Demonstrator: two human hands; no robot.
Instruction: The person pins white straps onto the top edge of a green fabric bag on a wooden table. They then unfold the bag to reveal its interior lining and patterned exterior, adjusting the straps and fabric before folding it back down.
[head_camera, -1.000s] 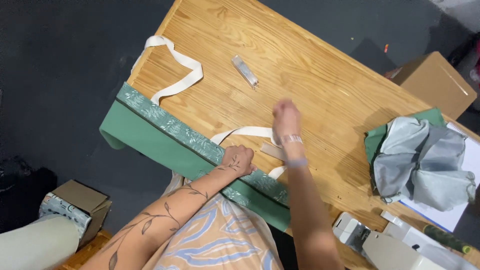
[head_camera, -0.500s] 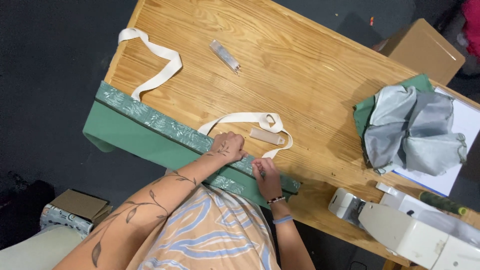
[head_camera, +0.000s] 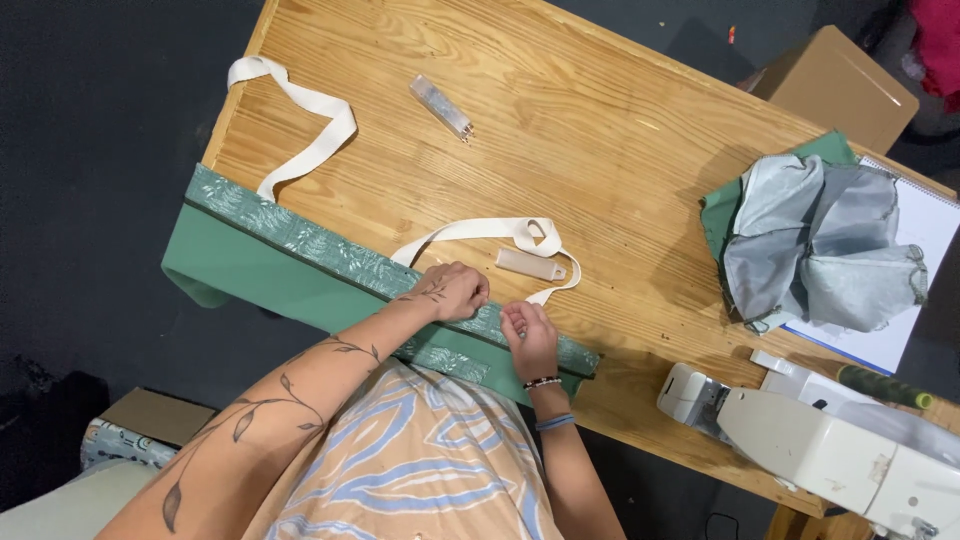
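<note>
While the green bag (head_camera: 290, 268) is lying across the near edge of the wooden table (head_camera: 560, 150), the left hand (head_camera: 452, 291) is resting curled on its patterned top band, fingers bent and touching the fabric. The right hand (head_camera: 530, 335), which was reaching further up the table a second ago, is now sitting just beside the left, fingertips pinching the same band. A cream strap (head_camera: 480, 235) is looping nearby, around a small beige clip (head_camera: 530, 264).

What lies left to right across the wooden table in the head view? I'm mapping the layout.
Cream strap loop → small clear rectangular case → beige flat tag → crumpled grey fabric pile.
</note>
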